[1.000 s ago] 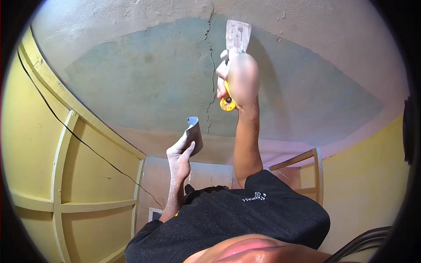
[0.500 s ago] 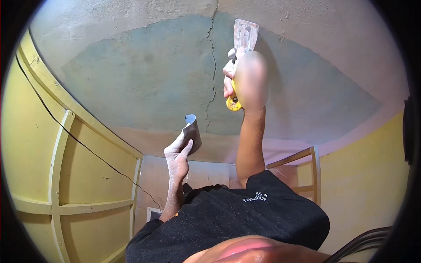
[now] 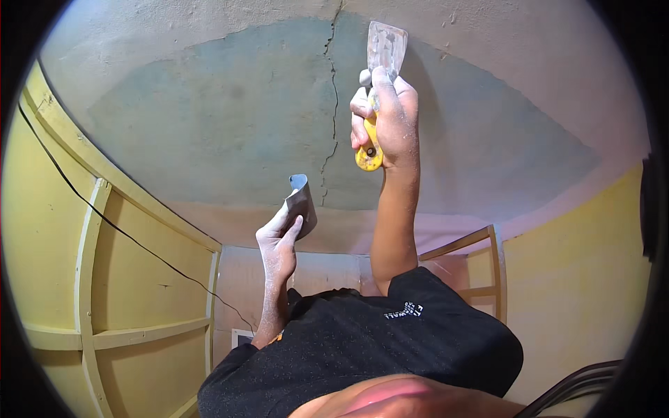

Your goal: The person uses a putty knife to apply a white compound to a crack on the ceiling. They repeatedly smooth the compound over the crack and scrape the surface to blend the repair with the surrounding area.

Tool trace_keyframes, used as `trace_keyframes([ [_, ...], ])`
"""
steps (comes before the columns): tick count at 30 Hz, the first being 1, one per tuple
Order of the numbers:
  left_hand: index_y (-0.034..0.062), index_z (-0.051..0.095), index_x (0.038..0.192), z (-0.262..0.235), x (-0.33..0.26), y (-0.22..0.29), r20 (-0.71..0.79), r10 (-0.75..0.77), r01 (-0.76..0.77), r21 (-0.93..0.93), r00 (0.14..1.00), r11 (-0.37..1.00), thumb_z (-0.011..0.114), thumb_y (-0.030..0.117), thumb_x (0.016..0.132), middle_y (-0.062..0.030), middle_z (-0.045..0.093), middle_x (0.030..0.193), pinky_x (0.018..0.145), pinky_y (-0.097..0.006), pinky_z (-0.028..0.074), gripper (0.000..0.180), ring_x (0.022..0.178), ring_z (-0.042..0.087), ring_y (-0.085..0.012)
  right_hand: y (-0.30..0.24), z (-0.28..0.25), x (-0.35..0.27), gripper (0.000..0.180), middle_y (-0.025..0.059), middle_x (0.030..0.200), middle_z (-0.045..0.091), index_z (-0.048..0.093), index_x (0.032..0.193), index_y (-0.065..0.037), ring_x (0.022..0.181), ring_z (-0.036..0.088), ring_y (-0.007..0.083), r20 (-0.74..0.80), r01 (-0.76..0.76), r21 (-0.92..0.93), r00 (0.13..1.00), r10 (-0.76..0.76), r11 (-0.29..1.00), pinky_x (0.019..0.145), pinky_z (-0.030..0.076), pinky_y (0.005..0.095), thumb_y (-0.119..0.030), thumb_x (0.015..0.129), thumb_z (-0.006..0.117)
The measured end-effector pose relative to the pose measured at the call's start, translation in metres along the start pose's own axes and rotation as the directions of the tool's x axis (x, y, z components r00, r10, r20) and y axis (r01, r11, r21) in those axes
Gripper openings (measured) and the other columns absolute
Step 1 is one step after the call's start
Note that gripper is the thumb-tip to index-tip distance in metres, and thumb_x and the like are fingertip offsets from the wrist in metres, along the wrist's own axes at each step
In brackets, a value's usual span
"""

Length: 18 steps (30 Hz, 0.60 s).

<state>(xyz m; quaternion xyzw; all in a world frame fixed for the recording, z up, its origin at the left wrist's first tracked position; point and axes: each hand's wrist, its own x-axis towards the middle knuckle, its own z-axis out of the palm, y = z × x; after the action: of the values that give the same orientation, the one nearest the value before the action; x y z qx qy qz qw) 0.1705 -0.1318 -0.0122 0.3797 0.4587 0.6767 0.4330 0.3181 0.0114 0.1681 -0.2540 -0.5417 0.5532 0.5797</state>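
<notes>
My right hand [image 3: 394, 118] is raised and wrapped round the yellow handle of a putty knife [image 3: 387, 49], its wide blade smeared with pale filler. That blade points away from me over a blue-green patch [image 3: 230, 104] of the plastered surface; whether it touches is hard to tell. A dark, jagged crack [image 3: 334, 90] runs through the patch, left of the knife. Lower and to the left, my left hand [image 3: 280, 240] pinches a bent grey sheet, seemingly sandpaper [image 3: 301, 209], between thumb and fingers. White dust coats both hands.
Yellow panelling with wooden battens [image 3: 87, 279] rises on the left, with a thin black cable [image 3: 132, 240] hanging across it. A wooden frame [image 3: 496, 272] stands behind my right arm, beside a yellow wall [image 3: 571, 279]. Dark cables [image 3: 571, 390] show at the lower right.
The whole view has shifted slightly, so the crack and both hands appear a little higher and further left. Each hand keeps its hold, and the putty knife has barely moved over the surface.
</notes>
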Motion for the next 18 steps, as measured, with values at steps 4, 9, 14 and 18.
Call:
trace_keyframes([
  [4,-0.0063,0.053,0.139,0.001,-0.003,0.007,-0.005,-0.001,0.001,0.035,1.0,0.999,0.061,-0.007,0.093,-0.014,0.063,0.132,0.105,-0.034,0.045,0.047,0.119,0.061,-0.0193,0.003,-0.003,-0.003,0.034,0.0029,0.06,0.044,0.048,0.099,-0.004,0.036,0.043,0.011,0.027,-0.037,0.0,0.999,0.037,0.999,0.035,0.042,0.0276,-0.036,0.105,0.046],
  [9,-0.0059,0.054,0.139,0.002,0.0,0.007,-0.002,0.001,-0.001,0.022,1.0,1.0,0.061,-0.007,0.092,-0.0145,0.063,0.132,0.106,-0.033,0.044,0.047,0.119,0.06,-0.019,0.004,0.004,0.004,0.032,0.003,0.059,0.043,0.048,0.099,-0.003,0.035,0.043,0.0115,0.005,-0.016,0.011,1.0,0.015,1.0,0.034,0.042,0.0278,-0.035,0.105,0.045],
  [14,-0.0054,0.052,0.14,0.003,-0.002,0.003,-0.035,-0.009,0.01,0.031,0.999,0.999,0.061,-0.005,0.093,-0.0151,0.062,0.134,0.106,-0.034,0.044,0.047,0.121,0.06,-0.0198,-0.003,0.006,0.003,0.031,0.0033,0.059,0.044,0.049,0.099,-0.004,0.035,0.044,0.0112,0.012,-0.036,0.032,0.999,0.036,0.999,0.035,0.042,0.0276,-0.034,0.105,0.046],
  [18,-0.0055,0.058,0.134,0.005,-0.001,0.007,-0.043,0.048,-0.047,0.012,0.998,0.999,0.062,-0.003,0.093,-0.0126,0.069,0.121,0.099,-0.031,0.048,0.041,0.111,0.063,-0.0158,0.006,-0.002,0.0,0.032,0.0038,0.06,0.046,0.047,0.1,-0.004,0.035,0.044,0.0118,0.041,-0.061,0.025,0.997,0.06,0.998,0.036,0.044,0.0278,-0.035,0.105,0.045],
])
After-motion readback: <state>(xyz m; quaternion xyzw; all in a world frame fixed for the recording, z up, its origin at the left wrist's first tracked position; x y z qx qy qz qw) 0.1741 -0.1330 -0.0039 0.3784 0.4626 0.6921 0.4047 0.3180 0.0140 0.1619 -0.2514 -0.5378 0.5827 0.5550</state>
